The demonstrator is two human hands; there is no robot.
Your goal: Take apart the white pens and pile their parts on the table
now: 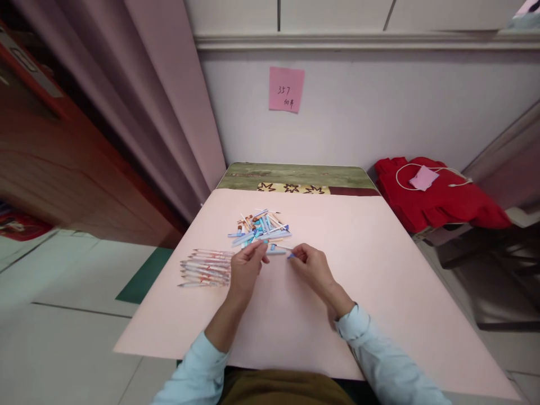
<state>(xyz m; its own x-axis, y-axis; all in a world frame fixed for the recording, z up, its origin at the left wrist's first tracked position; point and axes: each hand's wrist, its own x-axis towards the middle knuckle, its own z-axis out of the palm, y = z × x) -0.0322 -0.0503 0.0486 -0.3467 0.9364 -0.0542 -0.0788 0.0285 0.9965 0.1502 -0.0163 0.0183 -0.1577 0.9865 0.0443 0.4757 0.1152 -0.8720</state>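
Note:
A loose heap of small pen parts point(260, 228), blue, white and orange, lies in the middle of a pale pink table point(379, 281). Left of my hands a row of several assembled pens point(205, 268) lies side by side. My left hand point(247, 265) is closed in a pinch on a light blue pen barrel point(276, 252) just in front of the heap. My right hand point(311, 265) is closed on a small blue piece point(291, 256) at the barrel's right end. Both sleeves are light blue.
A pink sticky note point(286, 89) hangs on the white wall behind the table. A red cushion point(434, 197) with a white cable and a pink paper lies on a seat at the right. Pink curtains point(139, 101) hang at the left.

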